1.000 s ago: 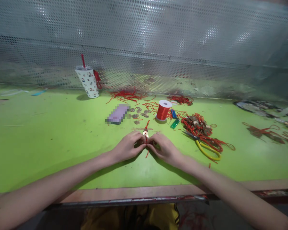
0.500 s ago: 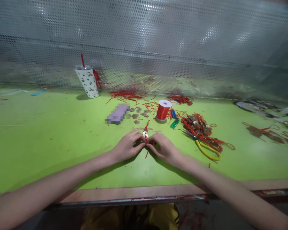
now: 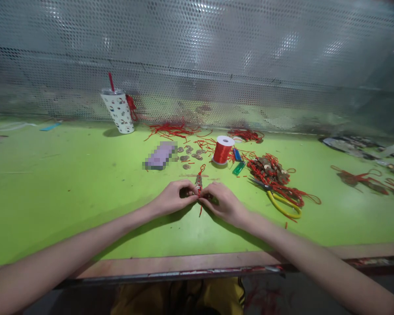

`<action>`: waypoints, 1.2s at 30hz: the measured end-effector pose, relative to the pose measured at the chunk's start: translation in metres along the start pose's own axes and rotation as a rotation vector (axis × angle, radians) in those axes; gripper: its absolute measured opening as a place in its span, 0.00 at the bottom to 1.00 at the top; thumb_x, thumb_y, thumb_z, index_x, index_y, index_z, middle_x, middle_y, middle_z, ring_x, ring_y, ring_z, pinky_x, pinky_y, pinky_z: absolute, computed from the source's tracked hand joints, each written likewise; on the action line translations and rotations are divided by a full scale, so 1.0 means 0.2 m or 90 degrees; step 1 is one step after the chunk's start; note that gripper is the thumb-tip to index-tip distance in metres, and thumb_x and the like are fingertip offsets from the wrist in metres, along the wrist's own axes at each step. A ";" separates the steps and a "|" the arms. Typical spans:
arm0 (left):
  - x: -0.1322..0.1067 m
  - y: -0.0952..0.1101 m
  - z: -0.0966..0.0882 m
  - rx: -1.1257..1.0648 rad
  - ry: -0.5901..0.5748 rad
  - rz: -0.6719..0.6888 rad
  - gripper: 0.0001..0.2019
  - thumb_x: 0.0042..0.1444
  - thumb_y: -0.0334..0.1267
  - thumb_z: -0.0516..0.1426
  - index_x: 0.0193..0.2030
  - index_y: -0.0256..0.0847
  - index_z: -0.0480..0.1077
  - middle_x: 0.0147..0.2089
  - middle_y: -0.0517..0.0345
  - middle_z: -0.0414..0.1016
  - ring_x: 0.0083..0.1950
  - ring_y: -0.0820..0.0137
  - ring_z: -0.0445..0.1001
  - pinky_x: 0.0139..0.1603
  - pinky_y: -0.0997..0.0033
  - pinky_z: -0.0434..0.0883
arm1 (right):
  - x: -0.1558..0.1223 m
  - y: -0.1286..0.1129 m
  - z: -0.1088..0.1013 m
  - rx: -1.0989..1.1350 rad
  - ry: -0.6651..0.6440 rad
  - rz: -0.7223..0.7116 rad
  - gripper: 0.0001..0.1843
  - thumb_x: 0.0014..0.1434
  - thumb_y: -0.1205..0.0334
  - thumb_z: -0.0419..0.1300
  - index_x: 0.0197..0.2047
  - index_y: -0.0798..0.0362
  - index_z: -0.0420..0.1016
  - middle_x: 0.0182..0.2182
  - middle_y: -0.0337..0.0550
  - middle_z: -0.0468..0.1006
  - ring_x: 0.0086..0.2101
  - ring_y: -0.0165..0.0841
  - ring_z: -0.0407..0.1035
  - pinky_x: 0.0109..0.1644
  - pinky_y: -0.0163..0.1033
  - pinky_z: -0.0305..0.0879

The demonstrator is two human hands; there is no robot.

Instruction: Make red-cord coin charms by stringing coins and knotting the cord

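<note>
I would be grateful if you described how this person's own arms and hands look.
Left hand and right hand are ungloved, with no ring discernible. No sleeve, watch or bracelet shows on the left forearm or right forearm. Fingernail details are too small to tell.

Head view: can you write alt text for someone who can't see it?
A left hand and right hand pinch a corded coin string over a green table. Beyond are loose coins and an upright red spool; to the right, yellow-handled scissors lie by a heap of corded coins.
</note>
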State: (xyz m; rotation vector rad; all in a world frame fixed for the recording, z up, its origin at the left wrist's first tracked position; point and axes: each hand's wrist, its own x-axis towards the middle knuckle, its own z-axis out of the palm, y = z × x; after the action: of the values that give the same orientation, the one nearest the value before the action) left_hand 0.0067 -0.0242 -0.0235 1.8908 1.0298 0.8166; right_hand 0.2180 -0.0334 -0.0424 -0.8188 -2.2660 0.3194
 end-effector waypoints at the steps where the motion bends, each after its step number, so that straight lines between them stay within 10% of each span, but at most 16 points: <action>1: 0.00 0.00 0.00 -0.003 -0.002 0.000 0.10 0.55 0.42 0.63 0.33 0.36 0.76 0.31 0.55 0.77 0.33 0.69 0.73 0.35 0.70 0.70 | 0.00 0.00 0.00 0.001 -0.001 0.003 0.05 0.66 0.61 0.62 0.39 0.53 0.74 0.32 0.45 0.79 0.32 0.35 0.71 0.39 0.39 0.64; 36: 0.02 -0.03 -0.06 0.091 -0.036 0.094 0.12 0.62 0.46 0.60 0.38 0.38 0.75 0.40 0.54 0.77 0.41 0.66 0.74 0.41 0.69 0.69 | 0.00 -0.02 0.00 0.001 -0.007 -0.004 0.02 0.64 0.66 0.63 0.38 0.54 0.75 0.31 0.45 0.79 0.32 0.35 0.70 0.40 0.39 0.63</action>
State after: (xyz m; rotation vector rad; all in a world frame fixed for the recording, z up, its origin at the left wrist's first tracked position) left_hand -0.0038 -0.0151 -0.0226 2.1187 0.9445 0.7863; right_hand 0.2160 -0.0362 -0.0403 -0.8113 -2.2775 0.3233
